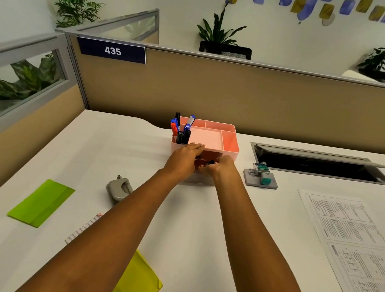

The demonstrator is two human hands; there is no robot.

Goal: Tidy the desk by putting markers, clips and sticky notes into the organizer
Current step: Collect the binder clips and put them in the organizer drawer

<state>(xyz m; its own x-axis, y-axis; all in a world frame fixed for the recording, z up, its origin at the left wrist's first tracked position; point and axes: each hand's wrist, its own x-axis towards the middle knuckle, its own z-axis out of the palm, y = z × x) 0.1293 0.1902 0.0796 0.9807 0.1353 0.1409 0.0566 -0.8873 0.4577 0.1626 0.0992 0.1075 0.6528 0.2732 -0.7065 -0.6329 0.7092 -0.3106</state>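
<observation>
Beneath sign "435" (113,50), left hand (186,155) rests flat on the organizer (230,141); right hand (219,167) pinches a black clip (210,162)

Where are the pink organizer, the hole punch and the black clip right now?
pink organizer (230,141): head view, on its right inner wall.
hole punch (118,190): head view, on its grey body.
black clip (210,162): head view, on the black part above the right hand's fingers.
</observation>
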